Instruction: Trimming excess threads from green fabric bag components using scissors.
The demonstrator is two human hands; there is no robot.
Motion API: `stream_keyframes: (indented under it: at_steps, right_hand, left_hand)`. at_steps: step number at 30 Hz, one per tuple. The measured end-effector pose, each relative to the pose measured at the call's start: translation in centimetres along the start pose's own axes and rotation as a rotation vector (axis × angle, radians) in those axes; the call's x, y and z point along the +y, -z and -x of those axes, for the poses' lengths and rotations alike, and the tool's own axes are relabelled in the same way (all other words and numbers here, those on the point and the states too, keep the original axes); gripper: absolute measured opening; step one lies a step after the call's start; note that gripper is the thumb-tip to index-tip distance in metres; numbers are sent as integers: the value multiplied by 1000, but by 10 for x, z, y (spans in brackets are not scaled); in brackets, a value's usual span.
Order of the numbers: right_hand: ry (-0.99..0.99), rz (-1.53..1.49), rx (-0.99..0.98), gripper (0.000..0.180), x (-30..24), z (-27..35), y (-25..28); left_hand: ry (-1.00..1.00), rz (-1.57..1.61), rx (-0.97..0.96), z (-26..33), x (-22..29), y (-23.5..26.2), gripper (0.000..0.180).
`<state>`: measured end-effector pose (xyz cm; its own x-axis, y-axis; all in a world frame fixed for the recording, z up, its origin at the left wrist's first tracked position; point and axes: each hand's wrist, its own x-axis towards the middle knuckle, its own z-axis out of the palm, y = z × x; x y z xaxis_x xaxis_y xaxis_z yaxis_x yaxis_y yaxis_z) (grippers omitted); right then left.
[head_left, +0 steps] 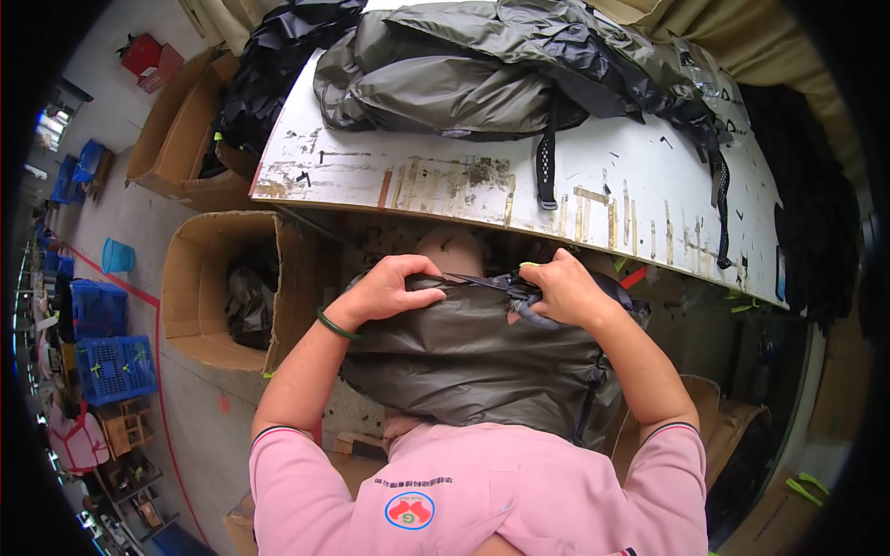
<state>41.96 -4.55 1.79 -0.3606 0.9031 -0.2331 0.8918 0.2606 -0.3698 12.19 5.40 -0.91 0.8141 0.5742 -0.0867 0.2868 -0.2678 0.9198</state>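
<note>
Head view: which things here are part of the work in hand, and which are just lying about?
In hand:
- dark grey bag on the lap
- left hand gripping its top edge
- right hand pinching its zipper end

Lying about:
- grey bags piled on the white table
- cardboard box on the floor
- blue crates

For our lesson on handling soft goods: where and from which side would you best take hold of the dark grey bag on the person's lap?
Grip the dark grey bag along its top edge, coming from above on both sides. The fabric is limp and bunched there, and the left hand and right hand already pinch that edge.
</note>
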Motion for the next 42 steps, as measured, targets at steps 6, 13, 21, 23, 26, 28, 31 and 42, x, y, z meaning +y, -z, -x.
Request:
stream_keyframes:
  at_steps: [6,13,21,23,26,28,31,42]
  right_hand:
    - [21,-59,8,59,-9,-1,10]
    - [50,-77,-27,60,-19,-8,12]
    - [57,-76,20,67,-17,-2,-6]
    - [62,-91,44,66,-17,1,-9]
    - [17,-84,62,64,-18,3,-14]
    - [-28,-62,56,63,-18,4,-14]
    - [3,-116,128,59,-16,7,-14]
    - [-175,-369,63,50,-11,30,-16]
  left_hand:
    - [17,54,22,2,11,-1,47]
    - [27,36,18,7,21,-3,64]
    - [20,-12,37,12,26,-5,64]
    - [11,-12,35,12,25,-6,64]
    - [4,7,43,12,24,-7,64]
    - [18,-11,34,13,25,-6,65]
    - [-4,-91,49,17,26,-4,64]
    - [317,691,210,60,5,27,26]
